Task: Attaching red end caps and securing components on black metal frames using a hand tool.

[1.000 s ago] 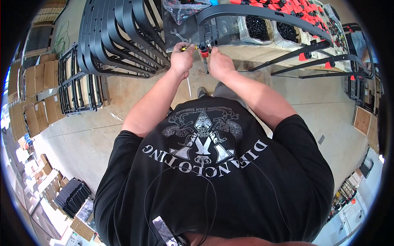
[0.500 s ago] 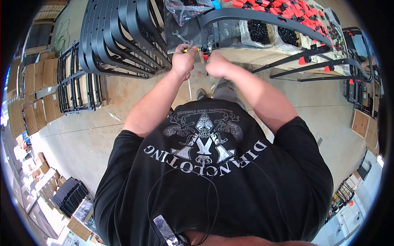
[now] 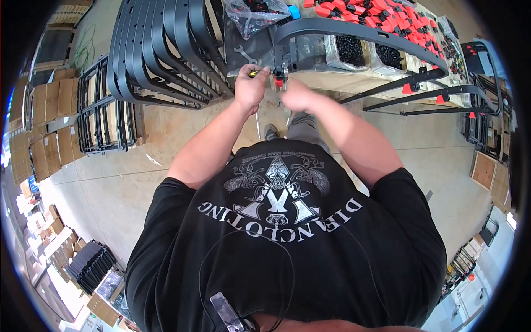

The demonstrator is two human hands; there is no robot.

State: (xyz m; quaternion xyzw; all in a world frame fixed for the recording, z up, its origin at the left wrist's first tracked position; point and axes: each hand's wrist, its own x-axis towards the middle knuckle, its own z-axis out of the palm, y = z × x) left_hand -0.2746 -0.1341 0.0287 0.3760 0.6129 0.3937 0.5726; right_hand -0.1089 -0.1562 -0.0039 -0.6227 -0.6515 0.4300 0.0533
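My left hand [image 3: 250, 91] grips a yellow-and-black tool [image 3: 254, 73] in its fingers, left of the red piece [image 3: 279, 82] at the black frame [image 3: 354, 29], by the desk [image 3: 338, 79]. Whether my blurred right hand [image 3: 298, 96] grips anything, I cannot tell.

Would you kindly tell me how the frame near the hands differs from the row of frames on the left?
The frame extends across the bench; the row of frames stands packed together. The left hand and right hand are near one end of the frame; neither touches the row. The frame has a red piece by that end; the row shows none. Both are dark with rounded bends.
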